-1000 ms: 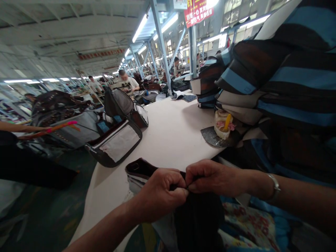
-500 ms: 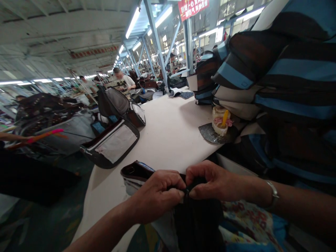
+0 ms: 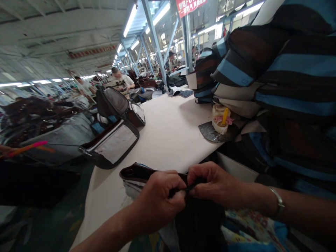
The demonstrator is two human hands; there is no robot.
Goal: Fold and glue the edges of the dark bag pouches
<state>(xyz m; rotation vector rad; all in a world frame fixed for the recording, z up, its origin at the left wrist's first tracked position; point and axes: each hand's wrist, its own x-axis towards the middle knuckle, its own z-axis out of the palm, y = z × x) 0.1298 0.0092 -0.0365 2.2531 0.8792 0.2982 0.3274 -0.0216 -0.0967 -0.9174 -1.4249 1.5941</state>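
- Pinching the edge of a black bag (image 3: pixel 202 224), the left hand (image 3: pixel 163 200) and right hand (image 3: pixel 215 185) work close together, fingertips almost meeting.
- Each hand is clamped, thumb against forefinger, on that dark edge — what exactly sits between the tips is too dark to tell.
- The bag is at the near edge of the white table (image 3: pixel 165 122), its black side hanging below the hands; a brown-lined opening (image 3: pixel 131 171) shows beyond the left hand.
- A bracelet (image 3: pixel 277 201) circles the right wrist; flowered cloth (image 3: pixel 256 224) lies under that forearm.
- Farther left on the table, a grey bag (image 3: pixel 115 145) shows a pale panel.
- To the right, a pot (image 3: pixel 217 123) with a yellow handle (image 3: pixel 225 115) in it stands on a dark mat (image 3: pixel 207 131) — just beside a pile of black-and-blue bags (image 3: pixel 296 80).
- At the far left, an orange-pink stick (image 3: pixel 28 147) is near another person's hand (image 3: pixel 4 150).
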